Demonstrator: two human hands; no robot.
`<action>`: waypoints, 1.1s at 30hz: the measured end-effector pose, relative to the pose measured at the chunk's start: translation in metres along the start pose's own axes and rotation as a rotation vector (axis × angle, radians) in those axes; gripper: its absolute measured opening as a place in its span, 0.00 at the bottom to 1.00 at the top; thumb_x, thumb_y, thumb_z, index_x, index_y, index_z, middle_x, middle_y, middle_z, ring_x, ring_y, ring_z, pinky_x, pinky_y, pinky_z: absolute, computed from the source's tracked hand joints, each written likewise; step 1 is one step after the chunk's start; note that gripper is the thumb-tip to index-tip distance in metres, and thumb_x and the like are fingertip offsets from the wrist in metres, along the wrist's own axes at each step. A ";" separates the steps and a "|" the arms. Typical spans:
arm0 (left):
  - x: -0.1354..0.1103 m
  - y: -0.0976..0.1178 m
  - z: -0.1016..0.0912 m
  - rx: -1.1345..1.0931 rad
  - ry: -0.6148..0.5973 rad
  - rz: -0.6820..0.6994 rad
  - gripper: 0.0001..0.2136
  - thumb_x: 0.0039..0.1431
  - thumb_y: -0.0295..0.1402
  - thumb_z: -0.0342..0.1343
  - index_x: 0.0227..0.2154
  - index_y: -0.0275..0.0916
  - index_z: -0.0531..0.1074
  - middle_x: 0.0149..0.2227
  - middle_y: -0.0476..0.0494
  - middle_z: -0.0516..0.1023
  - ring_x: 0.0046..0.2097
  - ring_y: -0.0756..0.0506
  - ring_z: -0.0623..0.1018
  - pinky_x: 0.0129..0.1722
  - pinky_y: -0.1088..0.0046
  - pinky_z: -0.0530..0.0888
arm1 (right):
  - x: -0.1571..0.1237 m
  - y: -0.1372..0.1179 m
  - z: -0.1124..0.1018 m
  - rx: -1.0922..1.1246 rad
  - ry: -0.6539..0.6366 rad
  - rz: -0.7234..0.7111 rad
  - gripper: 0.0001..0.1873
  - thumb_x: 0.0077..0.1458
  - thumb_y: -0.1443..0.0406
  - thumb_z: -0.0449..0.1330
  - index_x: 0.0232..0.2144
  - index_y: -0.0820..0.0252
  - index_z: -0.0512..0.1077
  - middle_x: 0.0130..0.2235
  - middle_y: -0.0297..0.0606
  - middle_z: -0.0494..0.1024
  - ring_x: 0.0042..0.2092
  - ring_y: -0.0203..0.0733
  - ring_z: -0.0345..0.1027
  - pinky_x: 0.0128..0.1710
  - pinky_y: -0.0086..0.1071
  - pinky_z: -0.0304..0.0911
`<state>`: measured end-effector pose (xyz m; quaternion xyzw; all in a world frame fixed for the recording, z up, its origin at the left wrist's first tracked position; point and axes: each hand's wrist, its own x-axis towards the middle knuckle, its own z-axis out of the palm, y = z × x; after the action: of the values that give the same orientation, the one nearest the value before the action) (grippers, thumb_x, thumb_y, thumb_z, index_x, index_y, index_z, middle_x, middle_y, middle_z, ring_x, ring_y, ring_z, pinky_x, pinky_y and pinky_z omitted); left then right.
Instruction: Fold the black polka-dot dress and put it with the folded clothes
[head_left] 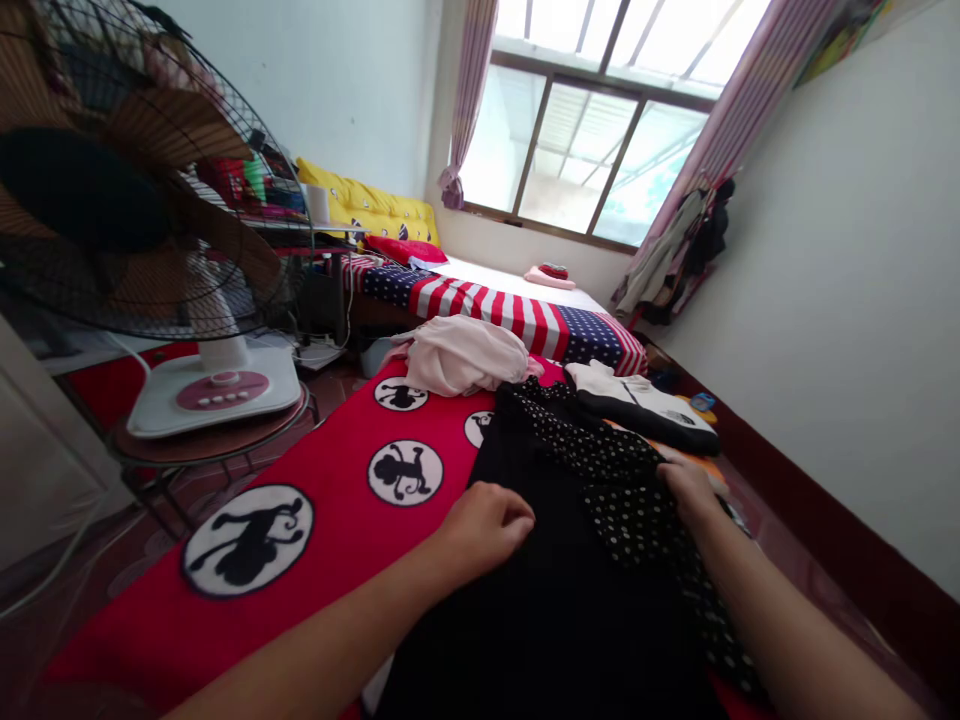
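A black dress with white polka-dot sleeves (547, 590) lies spread over a red blanket (322, 450) printed with dark monkey figures in white circles. My right hand (688, 488) pinches the dotted fabric at the dress's right side. Curled fingers close my left hand (489, 525) above the left part of the black cloth; whether they grip any of it is hidden. Beyond the dress's far end sits a crumpled pale pink cloth (469, 355). To the right of the dotted part lies a folded white and black jacket (645, 405), with orange cloth under it.
On the left, a fan (112, 210) stands on a round stool (217, 440). Farther back is a bed with a stars-and-stripes cover (495, 310), below a window (585, 130). Clothes (679, 250) hang by the right wall.
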<state>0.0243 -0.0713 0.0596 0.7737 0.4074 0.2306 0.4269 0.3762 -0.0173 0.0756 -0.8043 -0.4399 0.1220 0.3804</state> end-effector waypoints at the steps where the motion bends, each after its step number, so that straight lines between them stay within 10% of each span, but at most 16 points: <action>1: 0.015 0.000 -0.001 0.088 0.168 0.036 0.15 0.59 0.33 0.47 0.43 0.38 0.77 0.38 0.41 0.79 0.39 0.44 0.78 0.40 0.70 0.73 | 0.004 0.002 -0.003 -0.033 -0.040 0.005 0.08 0.33 0.75 0.57 0.13 0.58 0.67 0.15 0.33 0.69 0.20 0.38 0.62 0.23 0.31 0.55; 4: 0.057 -0.010 0.006 0.309 0.394 0.053 0.23 0.57 0.30 0.49 0.57 0.35 0.66 0.55 0.35 0.70 0.55 0.41 0.71 0.56 0.66 0.66 | 0.014 -0.004 -0.011 -0.131 -0.200 0.008 0.11 0.28 0.76 0.63 0.10 0.58 0.67 0.14 0.31 0.68 0.19 0.39 0.62 0.23 0.31 0.53; 8: 0.082 -0.033 0.028 0.502 0.292 0.050 0.28 0.58 0.39 0.50 0.60 0.32 0.61 0.64 0.32 0.58 0.66 0.36 0.55 0.65 0.54 0.50 | 0.018 -0.038 -0.001 -0.314 -0.283 -0.138 0.14 0.24 0.63 0.73 0.12 0.56 0.70 0.17 0.34 0.72 0.24 0.43 0.66 0.26 0.32 0.55; 14: 0.081 -0.047 0.038 0.553 0.297 0.090 0.26 0.62 0.43 0.45 0.60 0.35 0.63 0.66 0.36 0.55 0.67 0.38 0.52 0.66 0.53 0.47 | 0.023 -0.086 0.074 -0.096 -0.220 -0.343 0.12 0.41 0.54 0.66 0.24 0.56 0.78 0.29 0.38 0.80 0.35 0.47 0.72 0.37 0.34 0.60; 19: 0.083 -0.048 0.037 0.535 0.280 0.081 0.26 0.62 0.43 0.44 0.60 0.36 0.63 0.66 0.37 0.53 0.67 0.37 0.51 0.66 0.52 0.47 | 0.029 -0.096 0.119 -0.026 -0.227 -0.333 0.12 0.30 0.59 0.71 0.21 0.56 0.76 0.25 0.34 0.78 0.36 0.48 0.72 0.41 0.36 0.63; 24: 0.084 -0.049 0.039 0.504 0.299 0.084 0.26 0.60 0.42 0.47 0.59 0.35 0.64 0.66 0.35 0.55 0.67 0.35 0.52 0.65 0.50 0.49 | -0.016 -0.117 0.120 -0.092 -0.153 -0.545 0.10 0.44 0.63 0.65 0.33 0.51 0.77 0.36 0.36 0.78 0.42 0.48 0.70 0.45 0.36 0.59; 28: 0.084 -0.049 0.040 0.484 0.304 0.128 0.25 0.62 0.39 0.46 0.61 0.36 0.61 0.62 0.34 0.63 0.65 0.34 0.58 0.65 0.47 0.50 | -0.066 -0.129 0.124 -0.225 -0.392 -0.881 0.09 0.52 0.56 0.61 0.27 0.52 0.76 0.35 0.37 0.76 0.37 0.42 0.69 0.38 0.32 0.59; 33: 0.085 -0.047 0.039 0.478 0.318 0.109 0.26 0.59 0.40 0.49 0.58 0.35 0.65 0.61 0.33 0.64 0.65 0.33 0.57 0.65 0.47 0.49 | -0.054 -0.131 0.145 0.037 -0.286 -0.597 0.14 0.56 0.55 0.57 0.23 0.57 0.70 0.29 0.36 0.73 0.27 0.37 0.68 0.30 0.31 0.61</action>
<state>0.0791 -0.0052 -0.0006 0.8273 0.4698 0.2690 0.1503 0.1873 0.0548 0.0641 -0.6075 -0.7028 0.1251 0.3484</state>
